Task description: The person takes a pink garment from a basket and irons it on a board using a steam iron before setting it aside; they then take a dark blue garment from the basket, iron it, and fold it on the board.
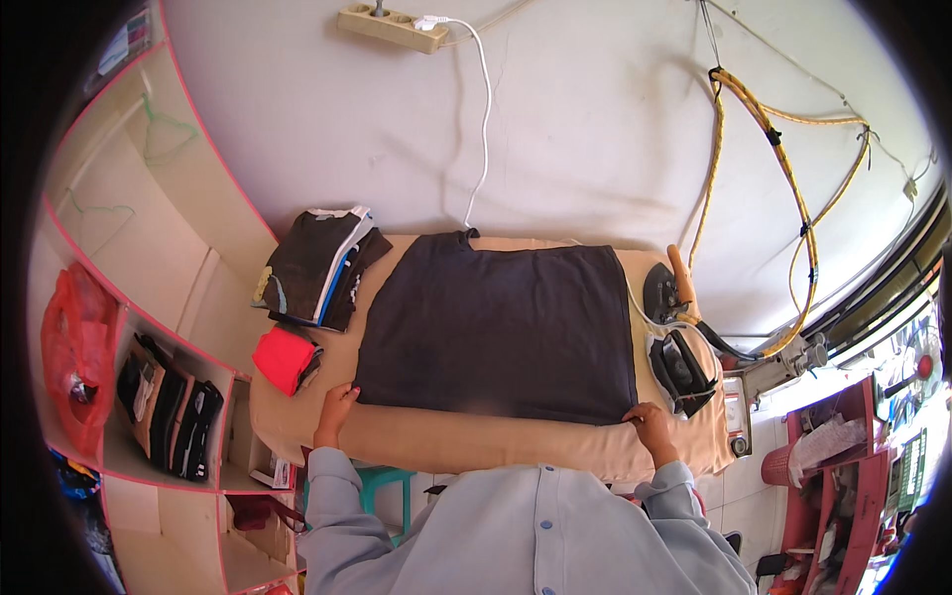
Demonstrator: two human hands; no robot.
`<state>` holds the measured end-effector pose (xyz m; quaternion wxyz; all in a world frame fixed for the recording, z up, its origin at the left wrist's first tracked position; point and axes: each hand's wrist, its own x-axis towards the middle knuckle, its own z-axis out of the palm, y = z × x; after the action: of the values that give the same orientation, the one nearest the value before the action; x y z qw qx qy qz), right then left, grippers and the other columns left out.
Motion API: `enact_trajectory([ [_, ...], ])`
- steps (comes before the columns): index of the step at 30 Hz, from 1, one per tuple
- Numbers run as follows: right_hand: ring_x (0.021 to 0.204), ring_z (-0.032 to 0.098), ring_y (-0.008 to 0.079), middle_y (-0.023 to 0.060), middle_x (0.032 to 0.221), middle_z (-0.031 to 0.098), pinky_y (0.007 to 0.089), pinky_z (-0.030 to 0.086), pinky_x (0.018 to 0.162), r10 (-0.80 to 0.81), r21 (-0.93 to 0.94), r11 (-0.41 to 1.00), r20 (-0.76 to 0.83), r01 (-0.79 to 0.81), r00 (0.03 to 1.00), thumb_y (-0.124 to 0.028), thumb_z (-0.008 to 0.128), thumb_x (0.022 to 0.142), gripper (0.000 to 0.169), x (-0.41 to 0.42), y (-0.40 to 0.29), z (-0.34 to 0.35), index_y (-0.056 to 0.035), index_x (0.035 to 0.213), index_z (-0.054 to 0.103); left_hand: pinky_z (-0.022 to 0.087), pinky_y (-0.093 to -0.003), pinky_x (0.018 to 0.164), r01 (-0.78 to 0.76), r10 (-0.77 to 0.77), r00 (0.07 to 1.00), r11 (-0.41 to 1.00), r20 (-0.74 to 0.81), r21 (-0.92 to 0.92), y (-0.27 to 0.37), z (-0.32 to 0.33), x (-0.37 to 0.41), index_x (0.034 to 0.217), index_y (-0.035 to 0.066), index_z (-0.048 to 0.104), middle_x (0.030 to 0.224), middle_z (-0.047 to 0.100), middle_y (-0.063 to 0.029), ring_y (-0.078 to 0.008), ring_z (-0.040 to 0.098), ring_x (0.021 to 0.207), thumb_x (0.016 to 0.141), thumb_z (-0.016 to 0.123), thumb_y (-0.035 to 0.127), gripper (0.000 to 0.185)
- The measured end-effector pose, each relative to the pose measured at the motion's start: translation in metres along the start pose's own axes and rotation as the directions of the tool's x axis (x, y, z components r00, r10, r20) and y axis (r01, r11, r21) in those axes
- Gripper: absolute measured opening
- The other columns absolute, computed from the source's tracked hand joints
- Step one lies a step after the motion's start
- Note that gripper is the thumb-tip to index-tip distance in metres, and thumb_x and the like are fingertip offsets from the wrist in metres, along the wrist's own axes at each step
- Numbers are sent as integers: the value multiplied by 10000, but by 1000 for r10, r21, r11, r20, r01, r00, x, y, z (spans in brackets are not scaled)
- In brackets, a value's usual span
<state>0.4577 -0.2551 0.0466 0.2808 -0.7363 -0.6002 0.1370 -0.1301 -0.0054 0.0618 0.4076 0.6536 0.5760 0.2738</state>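
Observation:
A dark garment point(494, 327), probably a shirt laid sideways, is spread over the padded ironing table point(476, 439) with its beige cloth cover. My left hand point(339, 409) pinches the garment's near left corner. At the near right corner, my right hand point(651, 428) grips the edge between thumb and fingers. An electric iron point(678, 372) with a white cord stands to the garment's right. Behind it is a second iron point(662, 294), dark with a tan handle and a yellow hose. Left of the garment sits a stack of folded clothes point(312, 268), with a red folded cloth point(285, 359) nearer me.
White-and-pink shelving point(186, 297) borders the left side, holding folded garments point(167, 405) and a red plastic bag point(78, 357). A power strip point(390, 26) hangs on the wall. The yellow hose point(792, 186) loops down at right. A teal stool point(387, 498) stands beneath the table.

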Motion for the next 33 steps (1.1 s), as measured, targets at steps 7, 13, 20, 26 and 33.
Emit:
enact_trajectory([
  [7,808,576,305,97,775,639,381,466,733,-13,-34,999,-26,12,1000,103,573,619,214,-20,0,20,-76,686,669,429,-355,847,539,-533,837,761,-126,361,-15,25,16,1025,-31,636,1009,655,-176,-280,598,1005,784,664,314,422],
  [13,801,578,303,103,775,635,375,466,741,35,-42,998,-38,-36,999,125,470,595,305,-23,9,20,-72,713,671,441,-371,886,136,-206,886,972,415,192,1,5,-21,1005,-17,658,1021,639,-208,-291,605,989,736,680,198,345],
  [20,606,581,176,75,728,634,283,476,597,565,375,808,-278,-453,777,16,504,774,166,-38,28,40,-9,833,657,482,-322,761,501,-538,841,812,52,298,-115,-29,-57,940,32,674,918,658,-146,-231,626,856,790,581,33,177],
  [26,563,581,133,68,698,649,264,448,534,619,202,786,-229,-585,752,-183,660,796,183,-26,21,30,-3,826,658,454,-349,816,-196,286,909,936,-304,294,1,70,-49,943,56,642,971,622,-110,-256,589,921,793,621,93,156],
  [33,567,547,142,44,644,610,282,425,570,547,251,835,-282,-490,788,-166,707,744,154,-14,-24,11,-27,758,643,386,-390,924,-475,413,875,834,252,282,86,171,-66,945,71,641,1053,551,-70,-274,479,1076,682,718,172,292],
])
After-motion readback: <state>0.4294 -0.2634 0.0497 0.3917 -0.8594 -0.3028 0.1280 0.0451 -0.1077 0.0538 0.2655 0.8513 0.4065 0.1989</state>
